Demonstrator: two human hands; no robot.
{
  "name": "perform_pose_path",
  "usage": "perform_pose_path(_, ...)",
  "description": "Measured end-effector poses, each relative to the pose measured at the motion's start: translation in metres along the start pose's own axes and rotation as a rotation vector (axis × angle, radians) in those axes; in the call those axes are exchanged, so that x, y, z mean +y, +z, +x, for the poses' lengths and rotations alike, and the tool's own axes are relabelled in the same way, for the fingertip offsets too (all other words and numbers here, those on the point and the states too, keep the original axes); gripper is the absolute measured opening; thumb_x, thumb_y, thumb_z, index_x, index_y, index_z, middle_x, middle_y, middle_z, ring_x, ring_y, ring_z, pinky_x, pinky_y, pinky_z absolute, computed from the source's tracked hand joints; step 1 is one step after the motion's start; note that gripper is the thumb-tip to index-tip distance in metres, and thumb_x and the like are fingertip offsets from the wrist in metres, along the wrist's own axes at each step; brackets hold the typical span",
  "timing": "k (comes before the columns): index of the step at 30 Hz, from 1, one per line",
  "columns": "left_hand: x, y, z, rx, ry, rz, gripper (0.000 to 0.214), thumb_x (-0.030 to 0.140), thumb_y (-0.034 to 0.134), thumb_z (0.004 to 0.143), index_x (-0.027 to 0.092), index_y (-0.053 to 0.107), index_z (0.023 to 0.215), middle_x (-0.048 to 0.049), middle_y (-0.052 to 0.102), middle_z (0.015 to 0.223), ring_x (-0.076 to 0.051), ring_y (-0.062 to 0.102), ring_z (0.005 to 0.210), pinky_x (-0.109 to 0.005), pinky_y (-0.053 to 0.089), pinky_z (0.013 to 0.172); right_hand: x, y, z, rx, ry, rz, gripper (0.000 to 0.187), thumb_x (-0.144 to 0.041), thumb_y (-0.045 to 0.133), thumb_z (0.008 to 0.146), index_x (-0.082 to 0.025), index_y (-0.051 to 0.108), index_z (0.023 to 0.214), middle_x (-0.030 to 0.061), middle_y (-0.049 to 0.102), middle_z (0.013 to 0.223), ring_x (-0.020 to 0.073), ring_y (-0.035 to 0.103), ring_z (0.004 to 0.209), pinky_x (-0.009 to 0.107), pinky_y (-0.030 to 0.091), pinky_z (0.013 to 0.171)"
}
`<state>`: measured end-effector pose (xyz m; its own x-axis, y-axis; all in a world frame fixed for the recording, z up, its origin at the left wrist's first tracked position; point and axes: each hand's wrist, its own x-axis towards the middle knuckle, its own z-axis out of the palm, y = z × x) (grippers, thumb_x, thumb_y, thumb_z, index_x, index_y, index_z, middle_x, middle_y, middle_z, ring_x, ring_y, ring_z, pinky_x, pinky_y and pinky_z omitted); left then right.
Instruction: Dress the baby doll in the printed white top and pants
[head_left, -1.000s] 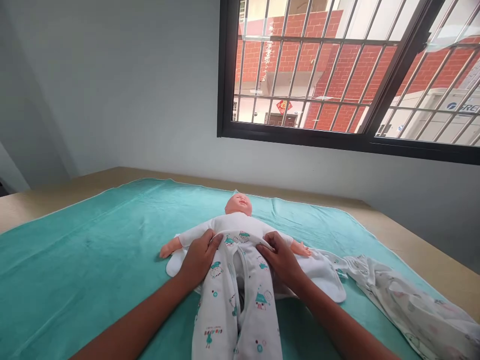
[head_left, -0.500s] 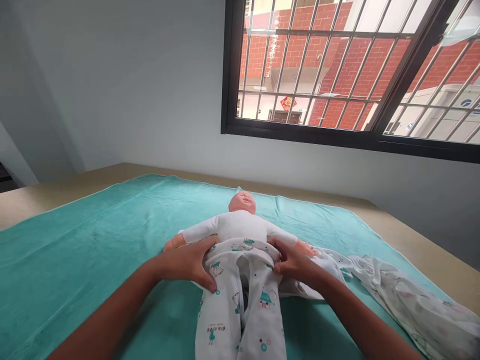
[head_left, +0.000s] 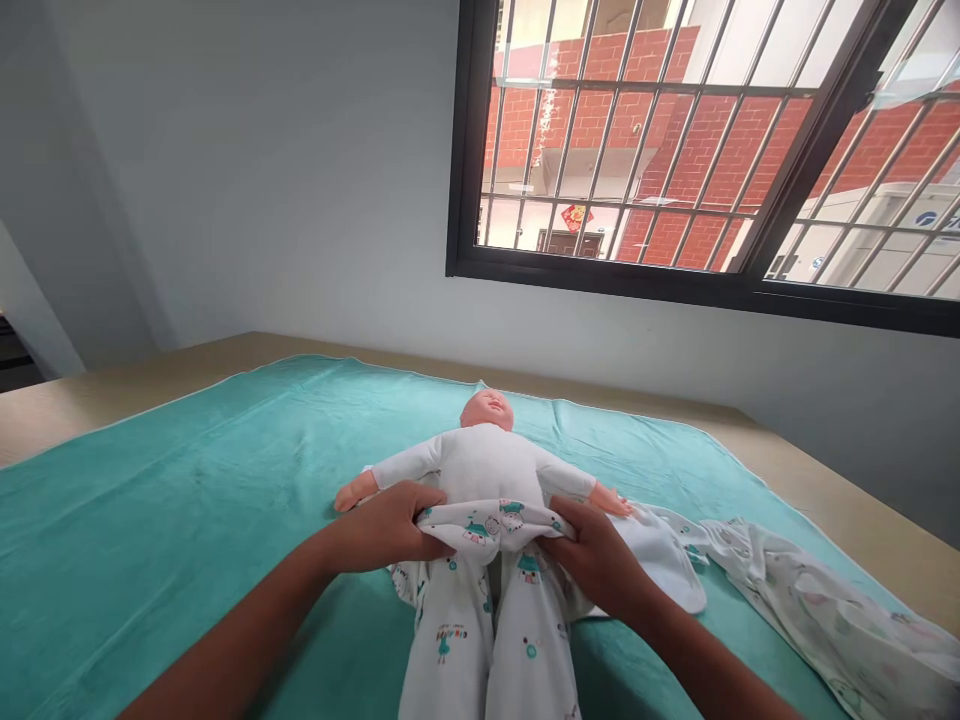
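Note:
A baby doll point(head_left: 490, 458) lies on its back, head away from me, in a white long-sleeved top. White printed baby pants point(head_left: 448, 640) cover its legs, their waistband at the lower edge of the torso. My left hand point(head_left: 397, 525) is closed on the left side of the waistband, thumb and fingers pinching the cloth. At the right side of the same waistband, my right hand point(head_left: 592, 550) grips the fabric in the same way. Between both hands the band is stretched and slightly lifted. The ends of the legs run out of view at the bottom.
A teal cloth point(head_left: 225, 480) covers most of the wooden table point(head_left: 817, 460). White cloth point(head_left: 664, 560) lies beside the doll's hip, and a crumpled printed garment point(head_left: 832, 610) stretches to the lower right. Behind the table are a wall and a barred window point(head_left: 637, 150).
Both hands have closed more fully on the waistband and drawn it slightly down and outward, showing more of the white top. The camera view has shifted a little.

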<state>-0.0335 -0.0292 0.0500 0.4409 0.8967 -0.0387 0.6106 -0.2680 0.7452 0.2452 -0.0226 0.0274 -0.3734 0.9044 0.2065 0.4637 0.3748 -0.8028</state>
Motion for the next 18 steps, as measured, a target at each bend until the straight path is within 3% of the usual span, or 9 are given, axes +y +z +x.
perform_pose_path(4, 0.007, -0.002, 0.002, -0.125, -0.042, -0.029, 0.024, 0.046, 0.066, 0.073, 0.022, 0.065, 0.077, 0.0031, 0.063, 0.070, -0.016, 0.056, 0.063, -0.023, 0.031, 0.049, -0.007, 0.000, -0.005, -0.064, 0.110, 0.083, 0.014, -0.033, 0.057, 0.082, -0.020, 0.060, 0.077, -0.0006, 0.064, 0.079, 0.0189, 0.054, 0.078, 0.026, 0.041, 0.065)
perform_pose_path(7, 0.014, -0.002, -0.005, -0.118, -0.070, 0.047, 0.031, 0.048, 0.071, 0.067, 0.022, 0.067, 0.082, 0.0025, 0.066, 0.076, -0.018, 0.060, 0.070, -0.023, 0.035, 0.052, -0.017, -0.006, -0.020, -0.160, 0.203, 0.107, 0.018, -0.034, 0.063, 0.079, -0.021, 0.058, 0.090, -0.0002, 0.063, 0.086, 0.0187, 0.054, 0.081, 0.025, 0.044, 0.066)
perform_pose_path(9, 0.020, 0.003, -0.019, -0.085, -0.065, 0.003, 0.037, 0.045, 0.076, 0.063, 0.022, 0.065, 0.091, 0.0023, 0.068, 0.087, -0.020, 0.062, 0.081, -0.023, 0.040, 0.059, -0.024, -0.008, -0.035, -0.216, 0.222, 0.149, 0.041, -0.032, 0.072, 0.071, -0.022, 0.053, 0.106, 0.0008, 0.063, 0.100, 0.0203, 0.056, 0.092, 0.026, 0.046, 0.076)
perform_pose_path(12, 0.024, 0.020, -0.046, -0.041, -0.086, -0.159, 0.068, 0.033, 0.083, 0.054, 0.025, 0.054, 0.115, 0.0013, 0.066, 0.108, -0.023, 0.060, 0.098, -0.026, 0.047, 0.075, -0.028, -0.002, -0.054, -0.192, 0.280, 0.198, 0.077, -0.021, 0.082, 0.052, -0.023, 0.043, 0.118, 0.0025, 0.060, 0.112, 0.0223, 0.055, 0.103, 0.027, 0.046, 0.085)
perform_pose_path(14, 0.024, 0.035, -0.061, -0.003, -0.142, -0.212, 0.078, 0.026, 0.083, 0.051, 0.025, 0.049, 0.121, 0.0009, 0.065, 0.111, -0.023, 0.058, 0.101, -0.029, 0.047, 0.083, -0.025, 0.008, -0.060, -0.141, 0.369, 0.212, 0.072, -0.017, 0.079, 0.049, -0.022, 0.043, 0.111, 0.0010, 0.062, 0.101, 0.0207, 0.057, 0.093, 0.025, 0.046, 0.076)
perform_pose_path(16, 0.024, 0.047, -0.071, 0.052, -0.206, -0.187, 0.063, 0.024, 0.080, 0.054, 0.021, 0.054, 0.112, 0.0010, 0.066, 0.104, -0.024, 0.058, 0.098, -0.029, 0.045, 0.082, -0.019, 0.017, -0.062, -0.093, 0.381, 0.168, 0.051, -0.016, 0.074, 0.053, -0.022, 0.046, 0.095, -0.0018, 0.062, 0.088, 0.0176, 0.055, 0.081, 0.024, 0.043, 0.067)
perform_pose_path(18, 0.026, 0.056, -0.075, 0.093, -0.221, -0.116, 0.040, 0.026, 0.075, 0.059, 0.019, 0.060, 0.096, 0.0006, 0.066, 0.097, -0.025, 0.057, 0.095, -0.028, 0.044, 0.078, -0.013, 0.025, -0.063, -0.047, 0.298, 0.043, 0.033, -0.018, 0.069, 0.057, -0.021, 0.045, 0.079, -0.0037, 0.059, 0.076, 0.0146, 0.049, 0.073, 0.023, 0.037, 0.062)
